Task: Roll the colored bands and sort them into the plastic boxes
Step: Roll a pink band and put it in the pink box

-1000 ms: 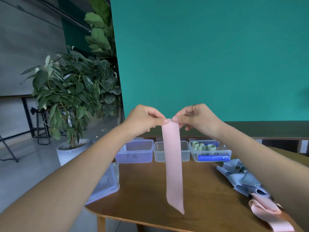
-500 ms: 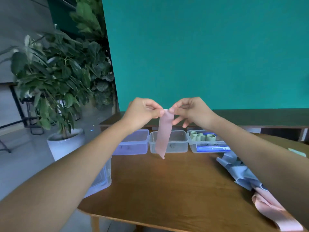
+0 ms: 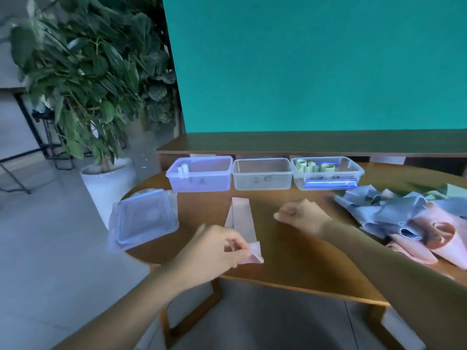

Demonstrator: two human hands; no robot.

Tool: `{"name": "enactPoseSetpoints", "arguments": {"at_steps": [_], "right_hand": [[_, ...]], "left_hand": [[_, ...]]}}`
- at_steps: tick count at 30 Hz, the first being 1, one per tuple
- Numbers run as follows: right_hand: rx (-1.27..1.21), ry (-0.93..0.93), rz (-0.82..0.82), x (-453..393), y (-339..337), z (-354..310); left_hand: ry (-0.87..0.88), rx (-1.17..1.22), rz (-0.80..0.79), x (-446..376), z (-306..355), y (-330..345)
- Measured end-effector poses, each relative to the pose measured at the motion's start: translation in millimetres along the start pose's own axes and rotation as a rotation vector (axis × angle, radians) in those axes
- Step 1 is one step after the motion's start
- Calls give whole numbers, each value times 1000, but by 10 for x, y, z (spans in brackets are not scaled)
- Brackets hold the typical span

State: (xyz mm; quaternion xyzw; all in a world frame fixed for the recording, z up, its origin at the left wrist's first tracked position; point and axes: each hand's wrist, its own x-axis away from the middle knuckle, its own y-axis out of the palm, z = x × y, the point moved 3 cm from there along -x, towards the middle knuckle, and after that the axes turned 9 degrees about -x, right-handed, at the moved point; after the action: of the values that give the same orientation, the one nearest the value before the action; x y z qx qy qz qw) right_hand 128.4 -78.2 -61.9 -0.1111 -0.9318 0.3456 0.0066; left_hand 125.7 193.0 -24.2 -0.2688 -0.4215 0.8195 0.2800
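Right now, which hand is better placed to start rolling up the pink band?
Probably the left hand: it already pinches the near end of the pink band lying on the table. The right hand is beside the band, holding nothing.

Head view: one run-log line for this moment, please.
pink band flat on table | left hand pinches near end | right hand curled, holds nothing | middle box empty

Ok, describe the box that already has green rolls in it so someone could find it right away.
On the wooden table, three plastic boxes line the far edge. It's the rightmost box, the only one holding green rolls.
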Motion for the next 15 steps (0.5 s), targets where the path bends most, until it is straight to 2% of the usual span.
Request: {"name": "enactPoseSetpoints", "arguments": {"at_steps": [5,9,12,15], "right_hand": [[19,-60,63,-169,366,-74],[73,-96,96,-480,576,-85],[117,-80,90,-708,652,-85],[200,-50,90,-911,702,-75]], "left_hand": [[18,124,29,253,-117,14],[80,83,119,365,-316,31],[98,120,216,444,-515,63],[123,117,241,526,-672,119]]}}
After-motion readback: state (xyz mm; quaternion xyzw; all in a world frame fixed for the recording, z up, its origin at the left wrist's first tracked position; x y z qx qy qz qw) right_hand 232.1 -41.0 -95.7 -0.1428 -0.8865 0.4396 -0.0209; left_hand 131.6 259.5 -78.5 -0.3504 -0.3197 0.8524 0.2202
